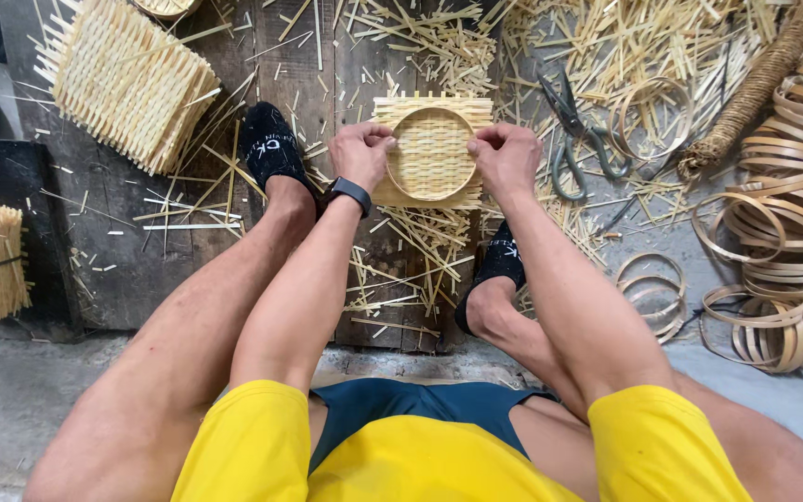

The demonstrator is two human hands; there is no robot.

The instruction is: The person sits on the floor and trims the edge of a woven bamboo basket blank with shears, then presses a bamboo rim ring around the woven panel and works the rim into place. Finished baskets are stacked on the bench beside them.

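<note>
Far out to the left of the hands, a stack of woven bamboo mats (132, 79) lies tilted on the dark wooden boards (95, 242), well apart from anything the hands touch; nearer in, a black shoe (269, 144) sits just beside the left wrist.

The left hand (360, 153), with a black watch (346, 193) on its wrist, is closed on the left edge of the square woven mat (431, 153), thumb and fingers pinching where the round bamboo ring (431, 113) meets the weave; the mat lies flat between the two hands, directly ahead of the person and between the feet, squared to the body so that no side runs longer than the other; the ring sits on top of it, centred, its rim touching both sets of fingertips.

The right hand (506, 156) mirrors the left, closed on the right edge of the same mat and ring; both hands are equally near, one at each side, so the piece is held symmetrically across its width; I cannot tell how far the fingers curl beneath the mat.

Just to the right of the right hand lie scissors (580, 139) among loose bamboo strips (606, 37), apart from the fingers; farther right, a heap of bamboo hoops (783, 251) rests on the floor, well away.
</note>
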